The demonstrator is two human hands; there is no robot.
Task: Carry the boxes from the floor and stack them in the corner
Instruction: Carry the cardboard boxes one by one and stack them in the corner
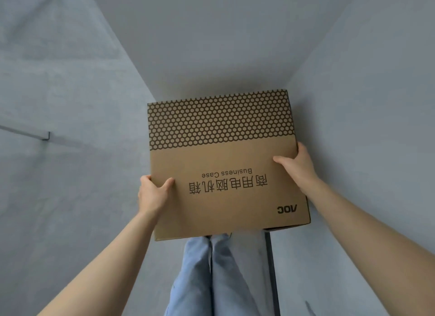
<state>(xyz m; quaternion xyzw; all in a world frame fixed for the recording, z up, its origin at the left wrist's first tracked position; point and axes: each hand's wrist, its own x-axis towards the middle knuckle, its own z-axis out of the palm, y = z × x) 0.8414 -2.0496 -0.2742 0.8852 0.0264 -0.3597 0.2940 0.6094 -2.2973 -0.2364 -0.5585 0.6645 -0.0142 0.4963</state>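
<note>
Centre of frame: our brown printed cardboard box (223, 165), against the grey corner walls (353, 103).
Hands: left hand (154, 193) and right hand (297, 168) clamp opposite side edges.
Handling: we judge it stiff, bulky, fairly light; hold the edges.

We see a tan cardboard box (223, 165) whose far band carries a dark brown honeycomb pattern of tan hexagons. Its plain tan part bears dark brown lettering, upside down to us. The walls (364, 103) and the floor (58, 174) are a pale grey-blue. Below the box, our trousers (211, 275) are light blue denim.
</note>
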